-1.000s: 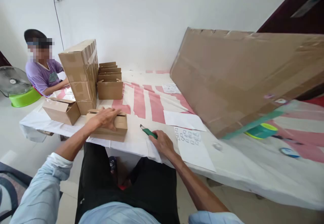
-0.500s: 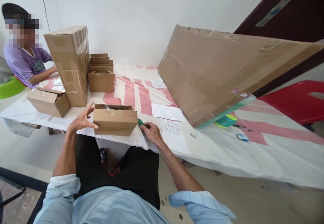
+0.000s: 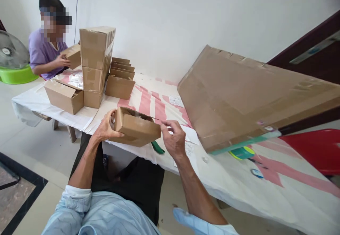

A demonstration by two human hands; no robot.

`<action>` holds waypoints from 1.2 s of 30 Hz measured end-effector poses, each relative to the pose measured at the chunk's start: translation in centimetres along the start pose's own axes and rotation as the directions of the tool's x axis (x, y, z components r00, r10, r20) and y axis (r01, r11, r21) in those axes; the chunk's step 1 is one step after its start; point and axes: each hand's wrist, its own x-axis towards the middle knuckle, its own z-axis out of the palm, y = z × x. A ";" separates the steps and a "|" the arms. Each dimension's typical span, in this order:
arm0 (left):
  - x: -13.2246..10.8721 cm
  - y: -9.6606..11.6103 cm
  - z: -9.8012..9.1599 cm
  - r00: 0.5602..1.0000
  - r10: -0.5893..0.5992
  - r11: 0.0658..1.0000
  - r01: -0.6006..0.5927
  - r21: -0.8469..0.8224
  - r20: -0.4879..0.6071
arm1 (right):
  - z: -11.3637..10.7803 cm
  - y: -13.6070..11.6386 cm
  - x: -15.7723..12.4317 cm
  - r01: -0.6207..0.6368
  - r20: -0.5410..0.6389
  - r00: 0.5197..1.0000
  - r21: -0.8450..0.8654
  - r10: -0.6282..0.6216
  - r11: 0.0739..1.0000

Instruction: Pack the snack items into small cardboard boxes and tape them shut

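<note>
A small cardboard box [image 3: 136, 129] stands at the table's front edge, turned at an angle, its top partly open. My left hand [image 3: 107, 127] grips its left end, thumb along the front side. At the far right corner, my right hand [image 3: 173, 136] has thumb and fingers closed on the edge of the box's lid flap. A green curved object [image 3: 158, 147], perhaps a cutter handle, lies just right of the box, below my right hand. What is inside the box is mostly hidden.
Tall stacked cartons [image 3: 92, 68], an open box [image 3: 65, 97] and several folded boxes [image 3: 120, 86] stand to the left. A large cardboard sheet [image 3: 255, 100] leans at right, near a tape roll [image 3: 241, 153]. Across the table, a person [image 3: 49, 56] holds a box.
My left hand has closed on the box, which is turned. My right hand has left the green object and moved up to the flap. The person now holds a box; the view has shifted.
</note>
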 end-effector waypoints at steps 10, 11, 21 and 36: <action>-0.6 3.7 2.7 0.994 0.044 0.990 -0.030 0.140 -0.097 | -0.9 -12.6 0.8 0.651 0.178 0.754 -0.069 -0.632 0.756; -0.6 4.0 2.9 0.994 0.048 0.988 -0.033 0.151 -0.095 | -0.5 -13.2 1.1 0.692 0.246 0.713 -0.097 -0.657 0.715; -0.6 5.8 4.1 0.989 0.106 0.983 -0.089 0.160 -0.104 | 2.1 -15.0 4.0 0.828 0.738 0.517 -0.301 -0.434 0.474; -0.6 7.4 3.5 0.992 0.088 0.982 -0.072 0.175 -0.086 | 2.9 -15.0 4.9 0.855 0.740 0.463 -0.229 -0.488 0.465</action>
